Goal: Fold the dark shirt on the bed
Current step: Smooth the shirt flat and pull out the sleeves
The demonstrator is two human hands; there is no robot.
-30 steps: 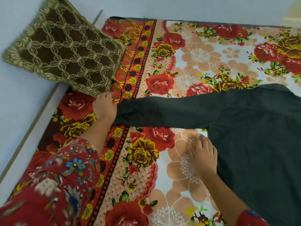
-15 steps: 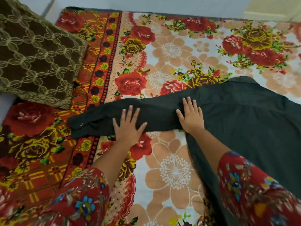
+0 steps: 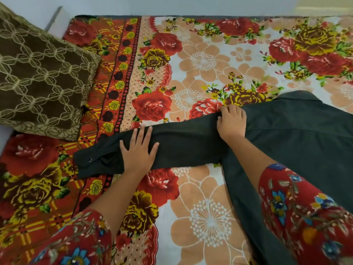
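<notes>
The dark shirt (image 3: 298,142) lies spread on the right side of the bed, its long sleeve (image 3: 183,144) stretched out to the left, with a snap on the cuff. My left hand (image 3: 138,148) lies flat on the sleeve near the cuff, fingers spread. My right hand (image 3: 232,122) rests where the sleeve meets the shoulder, its fingers curled over the sleeve's upper edge. Both forearms come out of red flowered sleeves.
The bed carries a flowered sheet (image 3: 202,60) in red, yellow and peach. A brown patterned pillow (image 3: 40,81) lies at the left, close to the cuff. A pale wall runs along the bed's far and left edges.
My right hand has slid up to the sleeve's top edge and curled its fingers over it. My left hand stays flat on the sleeve, nearer the cuff than before.
</notes>
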